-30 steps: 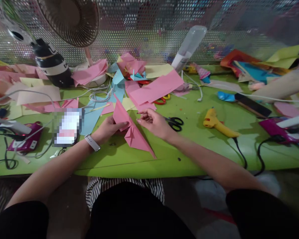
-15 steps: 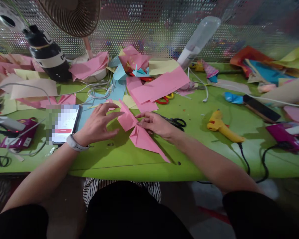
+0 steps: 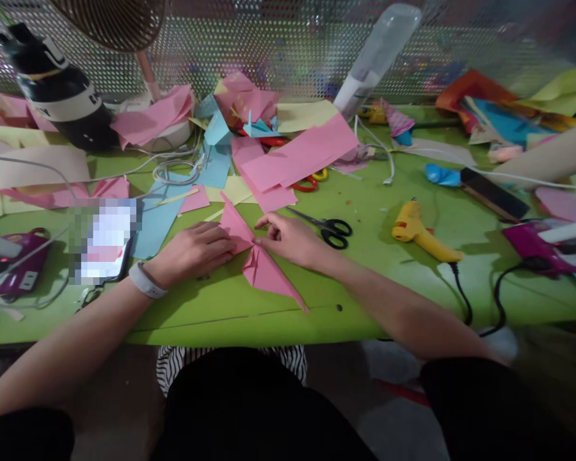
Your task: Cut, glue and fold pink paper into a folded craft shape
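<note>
A folded pink paper (image 3: 269, 274) with pointed ends lies on the green table (image 3: 182, 320), pinched narrow at its middle. My left hand (image 3: 196, 251) lies palm down, its fingertips on the left edge of the paper's upper part, the fingers nearly flat. From the right, my right hand (image 3: 288, 238) touches the narrow middle with its thumb, and the index finger is bent above, apart from the thumb. Black-handled scissors (image 3: 335, 232) lie just right of my right hand.
Pink, blue and yellow sheets (image 3: 312, 153) pile up behind the hands. A phone (image 3: 106, 240) and purple power strip (image 3: 19, 262) are at left. At right are a yellow glue gun (image 3: 425, 234) and its cord. A black bottle (image 3: 67, 96) stands back left.
My left hand has come down onto the paper's left part, its fingers now flatter. My right thumb stays at the paper's middle. The whole view has shifted slightly, showing more of the scissors.
</note>
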`<state>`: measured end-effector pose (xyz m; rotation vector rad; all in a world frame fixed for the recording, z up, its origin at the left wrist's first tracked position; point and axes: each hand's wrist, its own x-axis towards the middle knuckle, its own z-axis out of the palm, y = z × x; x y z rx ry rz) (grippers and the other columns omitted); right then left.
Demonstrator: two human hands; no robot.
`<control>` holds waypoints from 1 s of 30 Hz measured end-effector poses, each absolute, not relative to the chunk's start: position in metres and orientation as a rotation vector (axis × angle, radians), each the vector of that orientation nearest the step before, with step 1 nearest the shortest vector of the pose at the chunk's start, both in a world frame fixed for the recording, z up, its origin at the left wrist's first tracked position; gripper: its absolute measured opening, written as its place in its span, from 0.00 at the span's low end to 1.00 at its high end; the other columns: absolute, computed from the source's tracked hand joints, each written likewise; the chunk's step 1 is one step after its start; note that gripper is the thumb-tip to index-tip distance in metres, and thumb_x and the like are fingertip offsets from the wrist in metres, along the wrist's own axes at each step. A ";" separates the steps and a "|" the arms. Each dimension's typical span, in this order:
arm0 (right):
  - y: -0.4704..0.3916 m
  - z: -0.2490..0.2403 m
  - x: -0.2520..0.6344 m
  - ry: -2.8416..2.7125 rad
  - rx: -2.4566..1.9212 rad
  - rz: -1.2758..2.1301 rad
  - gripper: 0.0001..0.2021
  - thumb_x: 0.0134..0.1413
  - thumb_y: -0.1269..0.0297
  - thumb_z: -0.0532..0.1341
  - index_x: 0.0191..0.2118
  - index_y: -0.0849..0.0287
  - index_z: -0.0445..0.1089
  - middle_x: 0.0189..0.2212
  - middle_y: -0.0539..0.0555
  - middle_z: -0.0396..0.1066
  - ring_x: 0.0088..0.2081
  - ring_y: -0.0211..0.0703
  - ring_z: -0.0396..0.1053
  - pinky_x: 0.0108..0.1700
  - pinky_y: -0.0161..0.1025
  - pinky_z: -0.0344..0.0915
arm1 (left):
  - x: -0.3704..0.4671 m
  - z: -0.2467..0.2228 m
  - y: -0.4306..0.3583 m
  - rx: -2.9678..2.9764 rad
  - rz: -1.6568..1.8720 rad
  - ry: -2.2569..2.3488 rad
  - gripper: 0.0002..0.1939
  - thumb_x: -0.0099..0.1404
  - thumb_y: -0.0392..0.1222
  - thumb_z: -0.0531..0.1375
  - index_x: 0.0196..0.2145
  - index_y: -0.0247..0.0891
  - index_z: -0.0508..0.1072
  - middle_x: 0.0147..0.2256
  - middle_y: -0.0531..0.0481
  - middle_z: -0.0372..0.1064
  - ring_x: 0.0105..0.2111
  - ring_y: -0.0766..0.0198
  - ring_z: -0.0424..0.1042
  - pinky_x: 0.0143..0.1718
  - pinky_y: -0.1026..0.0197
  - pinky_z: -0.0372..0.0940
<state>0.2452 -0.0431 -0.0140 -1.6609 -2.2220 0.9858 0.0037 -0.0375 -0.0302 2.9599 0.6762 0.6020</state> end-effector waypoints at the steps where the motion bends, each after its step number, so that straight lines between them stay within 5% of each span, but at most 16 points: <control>1: -0.043 -0.015 0.245 -2.225 -1.665 0.983 0.17 0.60 0.57 0.62 0.50 0.61 0.68 0.30 0.52 0.73 0.29 0.41 0.69 0.27 0.39 0.58 | 0.004 -0.029 -0.038 2.979 0.602 0.662 0.11 0.72 0.40 0.54 0.47 0.39 0.74 0.39 0.45 0.76 0.41 0.59 0.75 0.44 0.53 0.70; 8: -0.043 -0.016 0.243 -2.229 -1.658 0.972 0.16 0.60 0.58 0.63 0.49 0.61 0.68 0.29 0.53 0.74 0.29 0.42 0.69 0.28 0.40 0.58 | 0.002 -0.028 -0.037 3.051 0.587 0.556 0.14 0.72 0.35 0.53 0.52 0.39 0.71 0.43 0.44 0.76 0.43 0.58 0.74 0.45 0.52 0.70; 16: -0.042 -0.018 0.246 -2.222 -1.621 0.954 0.15 0.60 0.56 0.63 0.48 0.60 0.68 0.28 0.53 0.73 0.28 0.42 0.68 0.27 0.40 0.55 | 0.012 -0.034 -0.038 2.646 0.668 0.899 0.12 0.72 0.42 0.53 0.43 0.39 0.75 0.40 0.45 0.73 0.41 0.60 0.73 0.44 0.56 0.70; 30: -0.041 -0.017 0.245 -2.212 -1.626 0.979 0.15 0.59 0.58 0.64 0.48 0.59 0.68 0.26 0.52 0.71 0.27 0.42 0.66 0.27 0.40 0.54 | 0.031 -0.035 -0.048 2.625 0.596 1.306 0.08 0.69 0.38 0.53 0.34 0.36 0.69 0.35 0.44 0.69 0.37 0.57 0.69 0.38 0.54 0.68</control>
